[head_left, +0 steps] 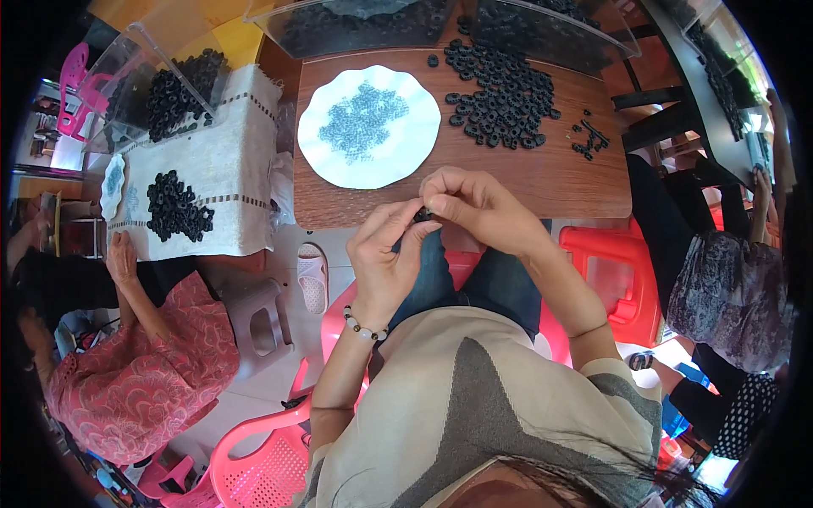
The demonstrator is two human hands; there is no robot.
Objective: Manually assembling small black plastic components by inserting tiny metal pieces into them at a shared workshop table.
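Note:
Both of my hands meet just off the front edge of the brown wooden table (584, 190). Between the thumb and fingers of my left hand (385, 254) is a small black plastic part (423, 215). The fingers of my right hand (484, 210) are pinched together right above that part; whatever they grip is too small to make out. Beyond my hands lies a white scalloped plate (415, 148), with a heap of tiny greyish pieces (364, 118) on it. To its right spreads a pile of black ring-like parts (500, 97).
Clear bins (364, 30) of black parts line the table's far side. Several black bits (590, 140) lie at its right. A co-worker in a red patterned top (152, 372) sits left at a cloth-covered table (246, 152); another person (720, 279) sits right. A red stool (622, 279) stands nearby.

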